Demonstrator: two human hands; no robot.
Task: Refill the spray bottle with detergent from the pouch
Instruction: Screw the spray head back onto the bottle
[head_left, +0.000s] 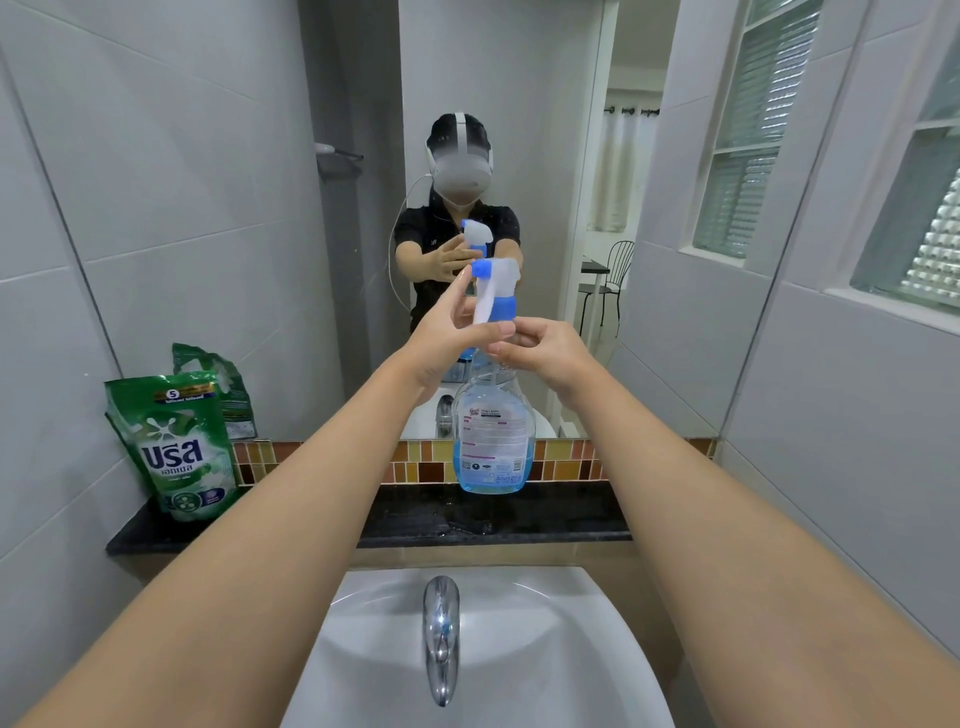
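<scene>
A clear spray bottle (492, 436) with a little blue liquid at its bottom stands on the black ledge (561, 514) behind the sink. Its white and blue trigger head (496, 291) is at the top of the neck. My right hand (540, 353) grips the bottle's neck just under the head. My left hand (441, 332) is at the trigger side of the head, fingers extended and touching it. The green detergent pouch (179, 447) stands upright at the ledge's left end, apart from both hands.
A white sink (571, 649) with a chrome tap (441, 634) lies right below the ledge. A mirror (519, 130) fills the wall behind and reflects the bottle and a person. Tiled walls close in left and right; a window (914, 218) is at the right.
</scene>
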